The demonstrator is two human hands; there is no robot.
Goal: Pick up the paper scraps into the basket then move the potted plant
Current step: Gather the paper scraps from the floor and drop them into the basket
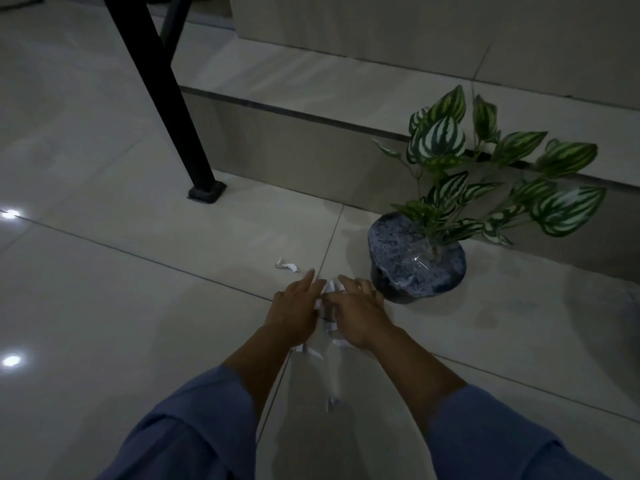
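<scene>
Head view, dim light: both hands are seen low over the pale tiled floor [121,299], blue sleeves pushed up the forearms; the left hand [294,311] is laid palm-down with fingers spread and stretched forward, nothing seen clamped in it; the right hand [360,315] is likewise flat with fingers loosely apart, thumb turned inward toward the left hand; a cluster of white paper scraps [329,306] is seen between the two hands, touched by both, whether any piece is pinched cannot be told; more scraps are scattered nearer the body, one at [311,353] under the left wrist and a small blurred one at [333,401] between the forearms; a separate curled scrap [287,265] lies just beyond the left fingertips, apart from them; the potted plant [417,263] stands upright just right of the right hand, striped green leaves spreading right, speckled dark pot with plastic film on top, set near a low tiled step [311,98]; a black table leg [166,98] is planted on the floor at upper left.
</scene>
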